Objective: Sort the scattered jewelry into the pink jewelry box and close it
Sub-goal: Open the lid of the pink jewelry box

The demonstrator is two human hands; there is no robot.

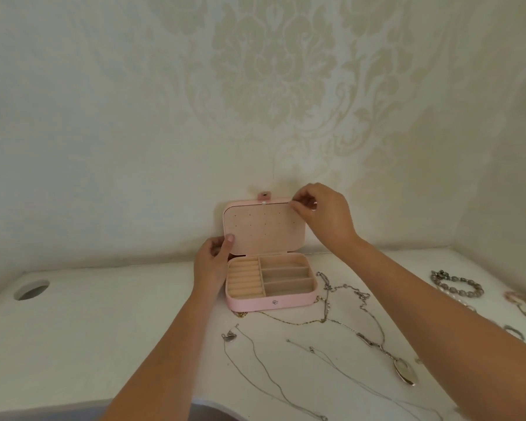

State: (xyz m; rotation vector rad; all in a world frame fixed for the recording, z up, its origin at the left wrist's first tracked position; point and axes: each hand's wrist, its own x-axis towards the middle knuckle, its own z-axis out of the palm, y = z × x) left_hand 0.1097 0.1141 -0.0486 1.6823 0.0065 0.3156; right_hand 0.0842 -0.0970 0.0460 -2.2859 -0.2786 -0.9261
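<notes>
The pink jewelry box stands open on the white table, its lid upright against the wall. My left hand holds the lid's lower left edge, thumb on the inner panel. My right hand pinches something small at the lid's upper right corner; what it is cannot be made out. Beige ring rolls and three compartments in the base look empty. Thin silver chains lie scattered in front and to the right, one with an oval pendant.
A beaded grey bracelet and pinkish bracelets lie at the far right. A round cable hole opens at the table's left. The patterned wall rises right behind the box. The table's front edge curves at the bottom.
</notes>
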